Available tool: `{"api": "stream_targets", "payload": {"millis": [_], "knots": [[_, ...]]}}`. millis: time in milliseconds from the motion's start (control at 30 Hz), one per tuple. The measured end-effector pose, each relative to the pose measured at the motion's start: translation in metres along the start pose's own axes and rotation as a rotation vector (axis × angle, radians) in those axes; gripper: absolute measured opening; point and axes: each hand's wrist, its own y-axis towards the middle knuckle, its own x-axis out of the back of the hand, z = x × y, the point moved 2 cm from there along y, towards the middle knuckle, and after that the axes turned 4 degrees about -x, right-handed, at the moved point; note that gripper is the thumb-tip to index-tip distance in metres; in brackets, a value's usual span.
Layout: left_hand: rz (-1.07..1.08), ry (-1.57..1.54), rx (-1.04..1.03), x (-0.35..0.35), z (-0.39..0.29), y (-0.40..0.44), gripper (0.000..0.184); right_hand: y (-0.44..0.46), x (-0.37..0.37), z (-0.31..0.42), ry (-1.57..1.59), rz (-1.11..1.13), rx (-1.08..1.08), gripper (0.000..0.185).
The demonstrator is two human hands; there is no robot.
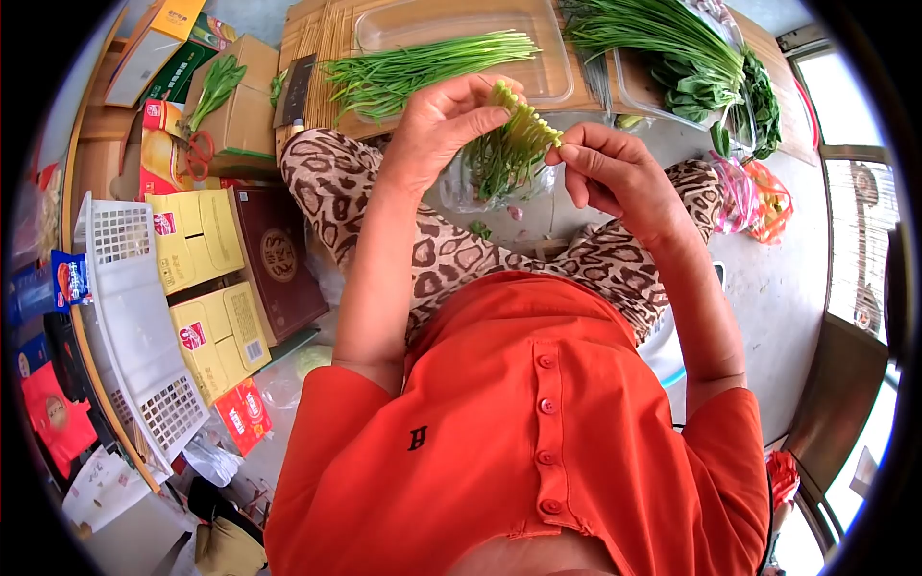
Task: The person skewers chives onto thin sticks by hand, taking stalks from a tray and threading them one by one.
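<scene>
Between my two hands hangs a row of garlic chives (499, 158), its pale cut ends lined up along the top and its green leaves drooping. My left hand (444, 127) is closed on the left end of the row, thumb and fingers pinching it. At the other end my right hand (615, 173) pinches the last stems; whether a skewer runs through them, I cannot tell. Below the row lies a clear plastic bag (461, 192). Just beyond my hands, a pile of loose chives (413, 77) rests partly across a clear plastic tray (567, 72).
Thin bamboo skewers (331, 29) and a dark-bladed cleaver (296, 91) lie on the wooden table at left. Leafy greens (696, 72) fill its right side. Left of me stand a cardboard box (245, 91), red scissors (200, 156), yellow cartons (197, 240) and a white plastic basket (134, 307).
</scene>
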Motion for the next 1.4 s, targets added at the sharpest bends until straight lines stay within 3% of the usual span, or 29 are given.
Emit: {"api": "stream_targets", "payload": {"millis": [167, 533, 667, 800, 867, 1067, 1167, 1400], "knots": [[0.099, 0.172, 0.031, 0.005, 0.009, 0.005, 0.015, -0.001, 0.011, -0.001, 0.033, 0.008, -0.024, 0.02], [-0.032, 0.09, 0.02, -0.002, 0.001, 0.003, 0.02, -0.001, 0.024, 0.0, -0.376, -0.179, 0.179, 0.016], [0.027, 0.072, 0.018, -0.002, 0.0, 0.005, 0.021, -0.006, 0.022, 0.009, -0.46, -0.202, 0.222, 0.014], [-0.035, -0.131, 0.037, 0.005, 0.006, 0.006, 0.022, -0.003, 0.023, 0.013, -0.531, -0.206, 0.245, 0.013], [-0.105, -0.117, -0.057, 0.002, -0.001, 0.007, 0.023, -0.003, 0.021, 0.014, -0.539, -0.205, 0.269, 0.013], [-0.217, -0.104, -0.099, -0.004, 0.001, 0.004, 0.015, 0.0, 0.008, 0.022, -0.644, -0.387, 0.397, 0.02], [-0.258, -0.1, -0.104, -0.013, -0.003, 0.0, 0.011, 0.01, 0.004, 0.023, -0.804, -0.451, 0.682, 0.022], [-0.202, -0.001, -0.156, -0.007, -0.009, -0.005, 0.009, 0.01, 0.007, 0.021, -0.86, -0.493, 0.685, 0.019]]}}
